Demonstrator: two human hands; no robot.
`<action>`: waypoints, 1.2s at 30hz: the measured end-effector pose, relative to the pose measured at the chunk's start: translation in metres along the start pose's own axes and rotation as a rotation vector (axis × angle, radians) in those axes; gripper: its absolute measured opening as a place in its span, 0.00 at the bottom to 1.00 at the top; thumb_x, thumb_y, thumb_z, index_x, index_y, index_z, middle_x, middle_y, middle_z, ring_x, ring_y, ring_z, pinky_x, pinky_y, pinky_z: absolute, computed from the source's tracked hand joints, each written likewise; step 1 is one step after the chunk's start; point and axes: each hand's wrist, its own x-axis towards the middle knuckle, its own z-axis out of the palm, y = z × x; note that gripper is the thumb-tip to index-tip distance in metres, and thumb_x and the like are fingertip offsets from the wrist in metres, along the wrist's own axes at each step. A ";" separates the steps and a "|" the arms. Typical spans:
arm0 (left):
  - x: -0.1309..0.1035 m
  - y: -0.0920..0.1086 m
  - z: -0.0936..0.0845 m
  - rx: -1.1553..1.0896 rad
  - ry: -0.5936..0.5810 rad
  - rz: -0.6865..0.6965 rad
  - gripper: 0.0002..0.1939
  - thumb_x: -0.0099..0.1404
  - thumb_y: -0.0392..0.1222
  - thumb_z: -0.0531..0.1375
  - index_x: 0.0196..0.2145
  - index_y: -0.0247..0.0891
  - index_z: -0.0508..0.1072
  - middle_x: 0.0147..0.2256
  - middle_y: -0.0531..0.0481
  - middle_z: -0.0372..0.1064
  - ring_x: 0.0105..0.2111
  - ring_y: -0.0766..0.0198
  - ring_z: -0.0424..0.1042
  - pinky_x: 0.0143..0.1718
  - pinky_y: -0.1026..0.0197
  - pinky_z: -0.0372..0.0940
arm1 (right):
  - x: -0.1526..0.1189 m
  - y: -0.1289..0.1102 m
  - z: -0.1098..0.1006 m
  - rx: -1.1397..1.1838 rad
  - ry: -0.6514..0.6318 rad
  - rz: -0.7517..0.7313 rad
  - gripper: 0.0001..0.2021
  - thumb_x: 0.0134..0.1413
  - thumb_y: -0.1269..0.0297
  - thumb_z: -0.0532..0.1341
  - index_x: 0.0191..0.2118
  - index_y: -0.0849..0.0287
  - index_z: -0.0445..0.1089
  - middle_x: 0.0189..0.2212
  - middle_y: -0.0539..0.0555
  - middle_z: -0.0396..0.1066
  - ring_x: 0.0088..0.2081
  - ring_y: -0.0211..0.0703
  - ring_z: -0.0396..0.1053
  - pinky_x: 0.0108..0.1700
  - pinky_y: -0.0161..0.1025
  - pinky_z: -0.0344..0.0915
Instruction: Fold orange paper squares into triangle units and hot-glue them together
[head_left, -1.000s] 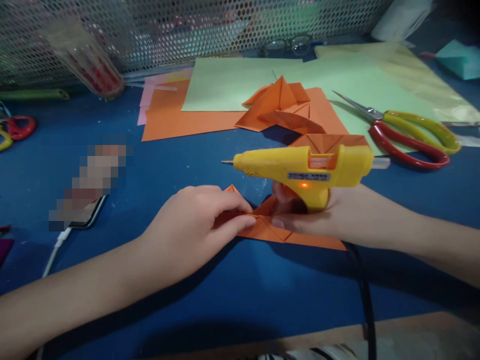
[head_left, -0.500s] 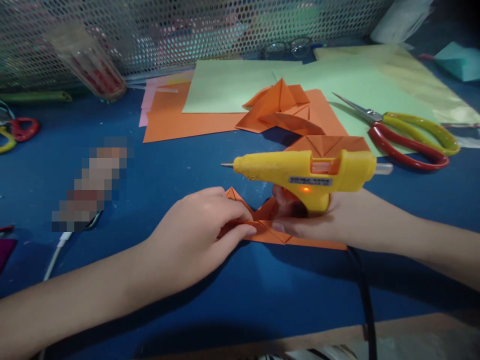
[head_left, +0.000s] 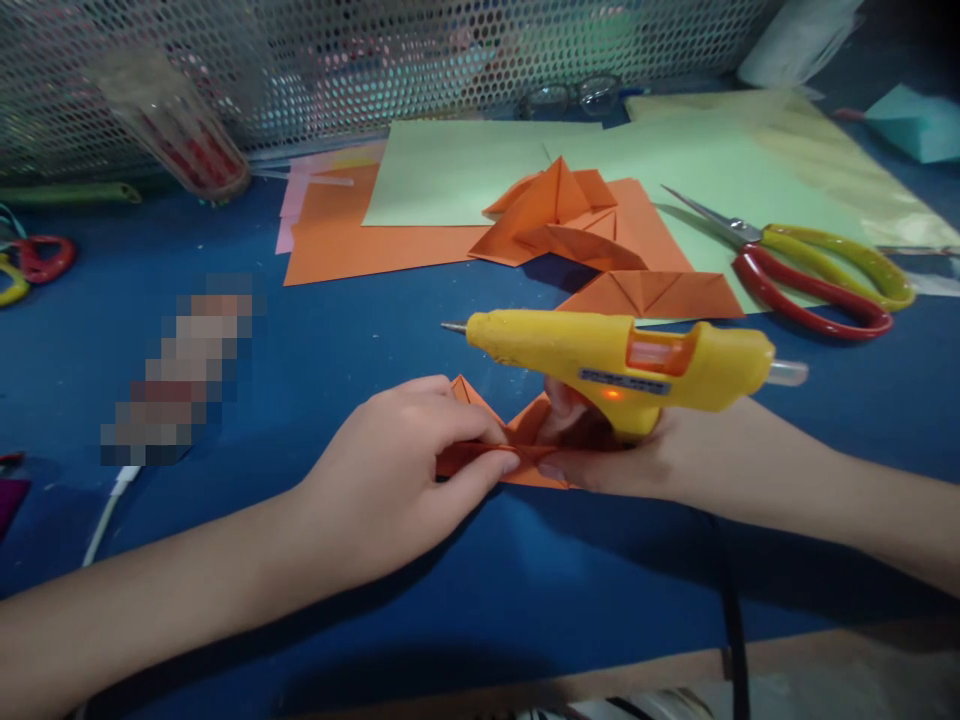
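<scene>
My left hand [head_left: 427, 460] pinches the edge of a folded orange paper piece [head_left: 534, 470] between thumb and fingers. At the paper's right part is my right hand [head_left: 630, 450], with its thumb and a fingertip against the folds. The same hand holds a yellow hot glue gun [head_left: 555, 340] by the handle, its metal nozzle pointing left above the paper and its orange light lit. Part of the folded piece is hidden under both hands. Just behind the gun lies an orange folded strip [head_left: 652, 294], and beyond it a pointed folded orange paper shape [head_left: 559, 215].
Red-and-yellow-handled scissors [head_left: 817, 270] rest on pale green sheets [head_left: 480, 170] at the right. A jar [head_left: 180, 130] leans by the perforated metal screen [head_left: 337, 60]. A blurred-out object [head_left: 180, 370] with a white cable lies at left. The gun's black cord [head_left: 735, 620] hangs over the front edge.
The glue gun has tilted, its rear end lower and further right. My right thumb has shifted slightly left along the orange paper, and the paper's right end has become hidden.
</scene>
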 end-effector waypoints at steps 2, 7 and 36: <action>-0.001 0.001 0.001 -0.009 0.007 0.012 0.11 0.66 0.29 0.64 0.28 0.39 0.77 0.24 0.61 0.72 0.27 0.70 0.64 0.27 0.69 0.58 | 0.000 -0.001 0.000 0.001 -0.004 0.006 0.09 0.49 0.52 0.71 0.33 0.50 0.80 0.30 0.47 0.81 0.31 0.43 0.79 0.37 0.37 0.78; -0.003 0.000 0.005 0.011 0.049 0.058 0.12 0.69 0.31 0.62 0.28 0.39 0.79 0.23 0.59 0.71 0.30 0.67 0.64 0.28 0.68 0.59 | -0.002 -0.002 -0.001 -0.025 0.012 0.037 0.10 0.47 0.51 0.72 0.32 0.48 0.80 0.33 0.46 0.82 0.34 0.44 0.81 0.39 0.36 0.79; 0.008 0.007 -0.005 0.132 -0.055 0.031 0.08 0.67 0.28 0.67 0.32 0.39 0.82 0.29 0.59 0.80 0.27 0.69 0.74 0.28 0.69 0.64 | 0.000 0.002 0.005 0.106 -0.056 -0.022 0.06 0.49 0.61 0.69 0.36 0.49 0.78 0.33 0.41 0.81 0.36 0.42 0.80 0.41 0.34 0.78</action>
